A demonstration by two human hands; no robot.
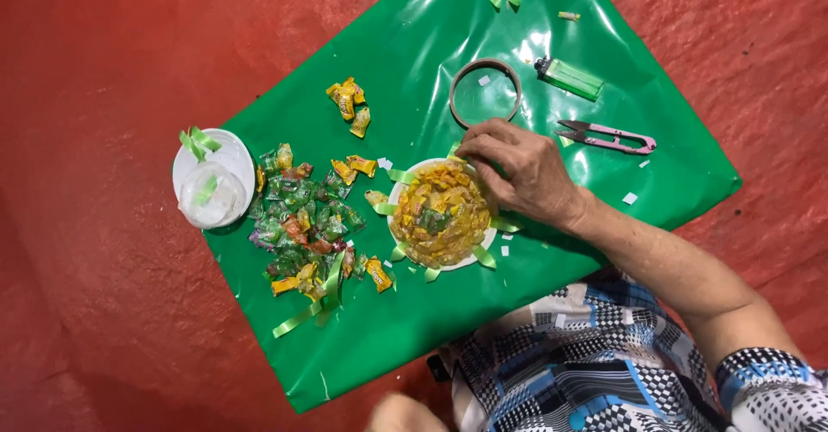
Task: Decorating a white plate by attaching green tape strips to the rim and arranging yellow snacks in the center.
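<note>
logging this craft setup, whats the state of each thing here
right hand: fingers resting on the far edge of the candy plate
candy plate: heaped with yellow wrapped candies, green ribbon loops around its rim
loose candies: scattered in a pile
tape roll: lying flat
snips: lying flat, untouched
lighter: lying on its side
plastic lid: ribbon scraps on it

Floor (103, 44), across the frame: red, mottled. Wrapping sheet (405, 328), centre: glossy green. Dish (473, 258), centre: white rim, filled with yellow and orange sweets; pale green ribbon loops around it. Loose sweets (306, 221), left of centre: green, yellow, red wrappers. Lid (233, 152), left: white. Lighter (573, 78), upper right: translucent green. Snips (608, 137), right: pink. Garment (595, 372), lower right: blue, black and white checks.
</note>
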